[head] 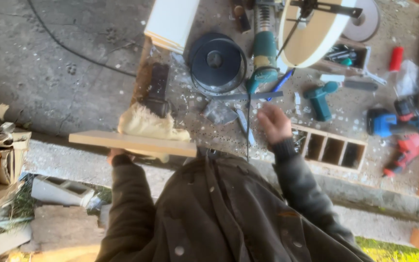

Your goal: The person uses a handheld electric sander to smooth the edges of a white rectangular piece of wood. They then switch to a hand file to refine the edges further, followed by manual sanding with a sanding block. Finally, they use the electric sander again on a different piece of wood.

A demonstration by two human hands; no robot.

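Board (132, 143) lies left of compartment box (333, 149), drills (403, 123) right.

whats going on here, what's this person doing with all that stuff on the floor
A person in a dark jacket stands over a concrete floor littered with tools. Their left hand holds a flat wooden board level from below, with a pale fluffy cloth just behind it. Their right hand is empty, fingers spread, reaching over a metal scraper. Nearby lie a black roll of banding, a green power tool, a small wooden divider box and blue and red cordless drills.
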